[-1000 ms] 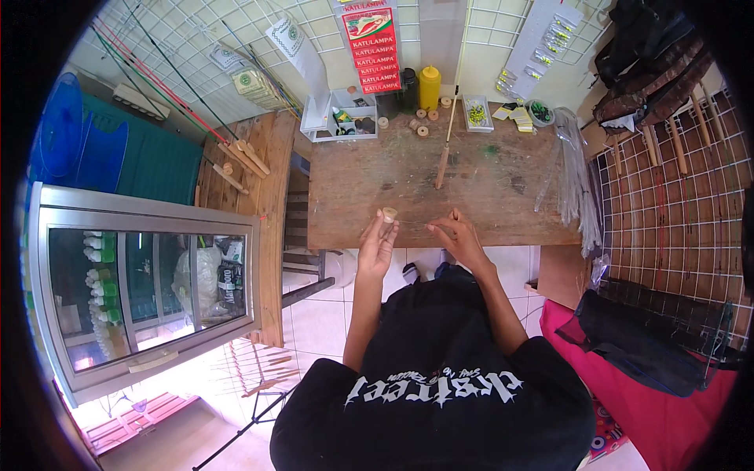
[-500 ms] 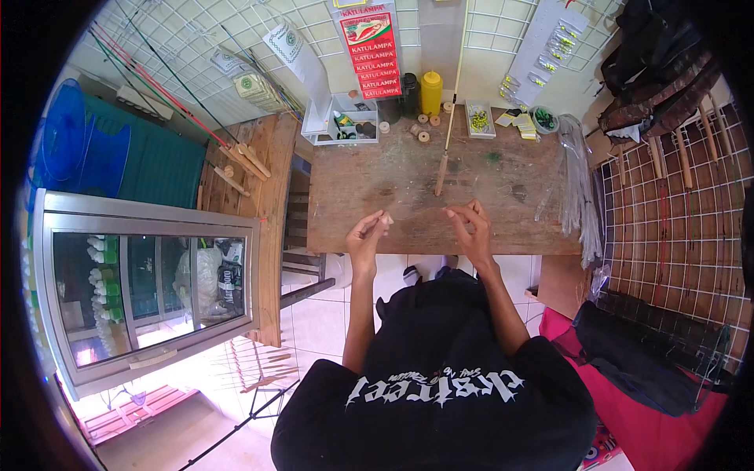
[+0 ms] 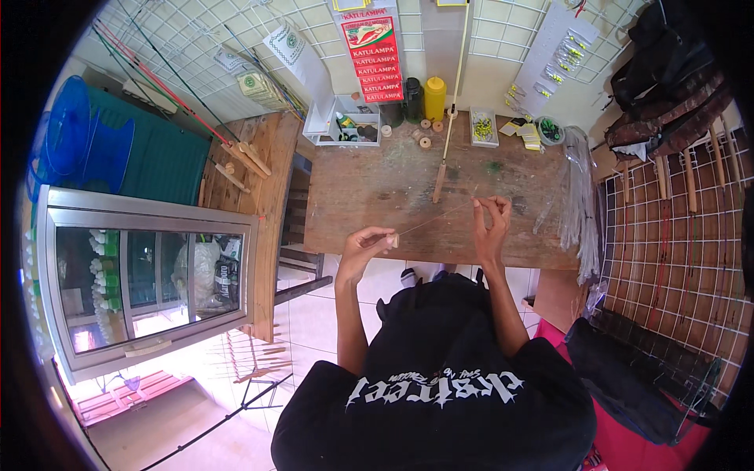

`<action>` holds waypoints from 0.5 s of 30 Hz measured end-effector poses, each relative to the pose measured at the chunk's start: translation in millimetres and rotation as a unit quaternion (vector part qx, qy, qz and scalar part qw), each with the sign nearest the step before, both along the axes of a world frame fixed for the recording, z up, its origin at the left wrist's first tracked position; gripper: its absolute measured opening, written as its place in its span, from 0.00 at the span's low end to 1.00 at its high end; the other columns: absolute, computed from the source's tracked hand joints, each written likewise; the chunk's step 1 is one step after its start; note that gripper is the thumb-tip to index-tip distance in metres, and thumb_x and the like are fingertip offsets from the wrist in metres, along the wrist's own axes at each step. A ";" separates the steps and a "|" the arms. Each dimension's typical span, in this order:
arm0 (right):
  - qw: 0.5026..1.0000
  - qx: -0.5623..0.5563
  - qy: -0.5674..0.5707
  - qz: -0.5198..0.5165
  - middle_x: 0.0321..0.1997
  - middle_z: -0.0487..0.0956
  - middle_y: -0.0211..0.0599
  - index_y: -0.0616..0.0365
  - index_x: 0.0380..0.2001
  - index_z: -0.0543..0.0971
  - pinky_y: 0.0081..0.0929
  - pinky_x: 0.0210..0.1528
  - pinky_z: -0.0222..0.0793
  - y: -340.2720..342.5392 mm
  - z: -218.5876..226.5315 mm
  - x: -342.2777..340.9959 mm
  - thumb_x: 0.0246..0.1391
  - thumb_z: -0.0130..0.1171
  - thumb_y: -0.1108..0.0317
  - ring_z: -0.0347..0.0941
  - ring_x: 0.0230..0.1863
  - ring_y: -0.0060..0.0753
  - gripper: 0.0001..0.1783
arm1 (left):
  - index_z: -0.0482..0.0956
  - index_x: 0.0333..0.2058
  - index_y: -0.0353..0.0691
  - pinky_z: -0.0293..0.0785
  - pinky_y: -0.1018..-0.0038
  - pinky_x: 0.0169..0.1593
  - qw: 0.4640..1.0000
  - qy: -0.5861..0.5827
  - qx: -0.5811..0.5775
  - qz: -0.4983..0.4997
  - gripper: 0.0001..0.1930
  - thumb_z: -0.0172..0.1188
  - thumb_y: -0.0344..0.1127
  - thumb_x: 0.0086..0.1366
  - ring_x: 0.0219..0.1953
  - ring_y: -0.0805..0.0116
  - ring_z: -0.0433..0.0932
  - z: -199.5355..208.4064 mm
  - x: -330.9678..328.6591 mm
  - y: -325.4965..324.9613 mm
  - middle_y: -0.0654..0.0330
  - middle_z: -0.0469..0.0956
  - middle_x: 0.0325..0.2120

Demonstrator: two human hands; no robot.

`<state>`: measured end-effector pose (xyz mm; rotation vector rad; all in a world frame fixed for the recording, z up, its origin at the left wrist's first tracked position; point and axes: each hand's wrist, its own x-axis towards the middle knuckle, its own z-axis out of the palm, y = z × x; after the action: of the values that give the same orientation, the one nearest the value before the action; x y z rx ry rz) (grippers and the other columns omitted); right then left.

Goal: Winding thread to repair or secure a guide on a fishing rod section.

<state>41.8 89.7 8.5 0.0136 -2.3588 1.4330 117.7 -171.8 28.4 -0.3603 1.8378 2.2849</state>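
Observation:
Near the front edge of the wooden workbench [image 3: 361,188], my left hand [image 3: 362,251] is closed on a small pale spool [image 3: 393,241], pinched at the fingertips. A thin thread [image 3: 433,220] runs taut from it, up and to the right. Its other end is between the thumb and fingers of my right hand [image 3: 492,222], which is closed in a pinch above the bench. Between and beyond my hands lies a thin fishing rod [image 3: 440,182] with a wooden handle, its tip pointing to the wall.
Several small spools [image 3: 425,142], a yellow bottle [image 3: 434,98] and a white tray [image 3: 342,129] stand along the back. Clear plastic tubes [image 3: 580,196] hang at the right end. To my left is a glass-fronted cabinet [image 3: 145,345]; a wire grid [image 3: 667,259] is on the right.
My hands have moved apart: the right went further right and slightly away, the left slightly left and nearer me. The thread now shows stretched between them.

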 end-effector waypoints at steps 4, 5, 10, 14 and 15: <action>1.000 0.016 0.002 -0.020 0.39 0.70 0.41 0.56 0.35 0.83 0.34 0.49 0.61 9.8 -6.9 -8.0 0.54 0.61 0.67 0.65 0.45 0.40 0.08 | 0.81 0.39 0.33 0.72 0.78 0.35 1.000 -0.021 0.007 -0.016 0.10 0.65 0.30 0.59 0.31 0.75 0.76 3.5 -1.5 0.4 0.61 0.80 0.30; 0.999 0.025 -0.004 -0.029 0.40 0.71 0.42 0.56 0.35 0.83 0.35 0.50 0.61 13.1 -9.1 -9.9 0.54 0.61 0.67 0.65 0.45 0.41 0.08 | 0.81 0.39 0.33 0.72 0.78 0.35 1.000 -0.019 0.007 -0.014 0.10 0.65 0.30 0.59 0.31 0.75 0.76 4.6 -1.7 1.2 0.61 0.80 0.30; 0.995 0.093 -0.029 -0.018 0.44 0.71 0.44 0.56 0.38 0.82 0.38 0.53 0.60 26.9 -12.2 -15.5 0.51 0.59 0.72 0.66 0.49 0.46 0.10 | 0.81 0.37 0.34 0.72 0.80 0.34 1.000 -0.001 -0.018 0.007 0.08 0.65 0.30 0.59 0.30 0.77 0.77 18.0 -5.5 12.2 0.61 0.81 0.28; 0.996 0.077 0.030 -0.011 0.52 0.69 0.44 0.56 0.43 0.80 0.38 0.59 0.59 13.6 11.0 -12.5 0.46 0.51 0.82 0.64 0.57 0.44 0.20 | 0.81 0.36 0.34 0.73 0.80 0.34 0.998 0.030 -0.054 -0.019 0.08 0.65 0.31 0.59 0.29 0.77 0.77 17.4 -16.8 31.2 0.62 0.81 0.27; 0.996 0.077 0.034 -0.007 0.52 0.69 0.44 0.56 0.43 0.80 0.38 0.59 0.59 10.0 19.1 -9.6 0.46 0.51 0.82 0.64 0.57 0.44 0.20 | 0.81 0.35 0.34 0.73 0.80 0.34 0.995 0.043 -0.088 -0.025 0.09 0.66 0.32 0.59 0.29 0.78 0.77 20.4 -19.4 37.0 0.62 0.81 0.27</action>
<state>32.2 99.6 27.6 0.0845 -2.4024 1.2216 98.3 -134.8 48.8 -0.2402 2.0727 2.1431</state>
